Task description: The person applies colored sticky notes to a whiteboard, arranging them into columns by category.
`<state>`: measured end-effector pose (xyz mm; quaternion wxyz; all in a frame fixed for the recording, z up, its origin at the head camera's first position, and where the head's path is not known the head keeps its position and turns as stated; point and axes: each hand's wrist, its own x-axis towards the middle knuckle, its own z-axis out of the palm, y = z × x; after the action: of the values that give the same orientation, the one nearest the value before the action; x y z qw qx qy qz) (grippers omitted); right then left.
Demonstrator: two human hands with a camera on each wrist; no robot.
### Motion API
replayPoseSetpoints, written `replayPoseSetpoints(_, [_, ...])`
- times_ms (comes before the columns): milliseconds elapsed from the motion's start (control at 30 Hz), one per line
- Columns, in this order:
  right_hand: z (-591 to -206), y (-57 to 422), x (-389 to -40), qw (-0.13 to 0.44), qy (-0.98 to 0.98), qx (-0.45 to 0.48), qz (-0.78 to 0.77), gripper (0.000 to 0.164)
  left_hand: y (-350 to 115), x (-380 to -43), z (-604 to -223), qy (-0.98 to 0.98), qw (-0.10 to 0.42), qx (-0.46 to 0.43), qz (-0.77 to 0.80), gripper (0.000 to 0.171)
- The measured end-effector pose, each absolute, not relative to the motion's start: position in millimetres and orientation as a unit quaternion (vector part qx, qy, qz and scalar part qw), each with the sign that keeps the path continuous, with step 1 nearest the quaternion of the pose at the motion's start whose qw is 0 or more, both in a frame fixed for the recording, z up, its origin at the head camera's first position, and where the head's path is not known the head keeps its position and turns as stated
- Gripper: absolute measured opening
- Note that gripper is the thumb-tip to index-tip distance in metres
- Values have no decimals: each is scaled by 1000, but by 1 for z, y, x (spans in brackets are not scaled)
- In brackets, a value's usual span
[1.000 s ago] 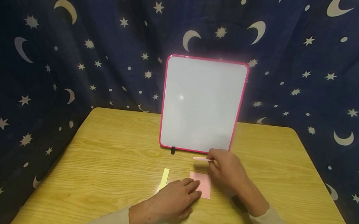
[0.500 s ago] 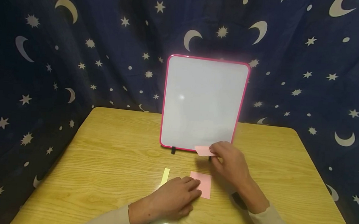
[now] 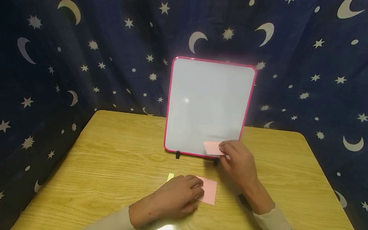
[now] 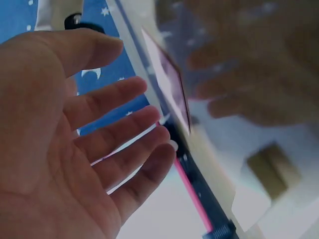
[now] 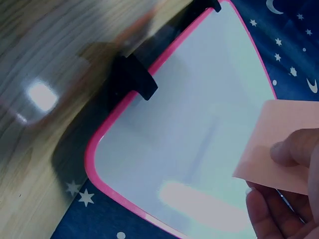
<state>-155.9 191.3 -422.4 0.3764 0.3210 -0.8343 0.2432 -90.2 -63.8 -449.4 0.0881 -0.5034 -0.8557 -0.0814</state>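
My right hand (image 3: pixel 240 164) pinches a pink sticky note (image 3: pixel 212 148) between thumb and fingers, in front of the whiteboard's lower right part. The right wrist view shows the thumb lying on the face of the sticky note (image 5: pixel 279 144). On the table, nearer me, lies a pink sticky pad (image 3: pixel 209 193). My left hand (image 3: pixel 179 197) is beside it, its fingertips over the pad's left edge. In the left wrist view the fingers of the left hand (image 4: pixel 99 124) are loosely extended and grip nothing. Part of a yellow strip (image 3: pixel 170 177) shows behind the left hand.
A pink-framed whiteboard (image 3: pixel 210 102) stands upright on black feet (image 3: pixel 177 155) towards the back of the wooden table (image 3: pixel 114 160). Behind it hangs a dark blue curtain (image 3: pixel 121 48) patterned with moons and stars.
My right hand has raised the pink sticky note towards the whiteboard, turning its face more into view. My left hand has shifted slightly left and forward, covering more of the yellow strip; the pad has turned a little.
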Motion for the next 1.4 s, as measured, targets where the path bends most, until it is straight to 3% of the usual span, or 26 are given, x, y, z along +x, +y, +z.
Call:
replayPoseSetpoints(467, [-422, 194, -165, 442, -803, 316, 243, 17, -90, -127, -432, -888, 101, -422, -149, 25])
replayPoseSetpoints(800, [-416, 194, -171, 485, -780, 320, 233, 18, -112, -148, -426, -913, 125, -324, -216, 14])
replayPoseSetpoints(1033, [-414, 195, -176, 512, -768, 311, 225, 16, -122, -159, -427, -916, 136, -269, -263, 18])
replayPoseSetpoints(1400, [-407, 192, -188, 561, -737, 297, 234, 18, -136, -179, -435, -906, 202, -178, -328, 17])
